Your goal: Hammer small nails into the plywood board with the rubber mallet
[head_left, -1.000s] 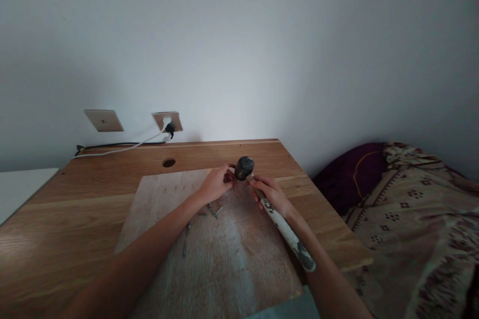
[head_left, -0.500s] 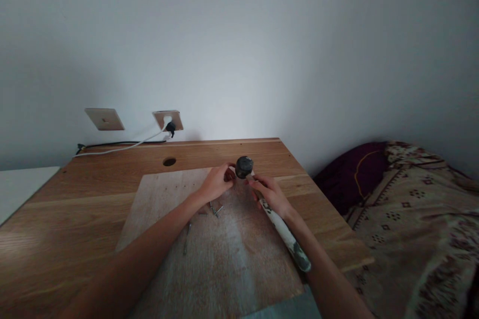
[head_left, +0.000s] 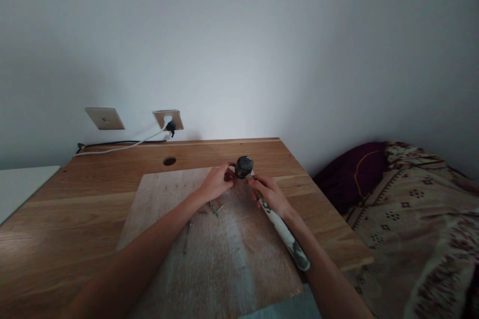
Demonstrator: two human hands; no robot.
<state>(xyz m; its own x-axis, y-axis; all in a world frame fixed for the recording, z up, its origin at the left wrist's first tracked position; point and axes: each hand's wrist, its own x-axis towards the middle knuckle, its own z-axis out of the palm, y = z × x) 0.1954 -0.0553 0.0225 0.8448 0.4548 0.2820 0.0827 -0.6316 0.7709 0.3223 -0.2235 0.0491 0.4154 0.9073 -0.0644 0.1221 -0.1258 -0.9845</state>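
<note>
A pale-brown wooden tabletop with a visible grain stands against a plain white wall, a round dark hole near its back edge. On it lies a worn, whitish rectangular wooden board, a row of small dark spots toward its far side. The long black-headed hammer with a white-painted handle slants over the board's right half, its head near the far edge. The right hand is closed around the handle just below the head. The left hand has its fingers curled beside the head; whether they pinch anything I cannot tell. Thin metal nails lie loose on the board near the left forearm. On the wall, a white cable runs from a beige socket plate. To the right are a dark purple cloth bundle and a beige patterned cloth.
</note>
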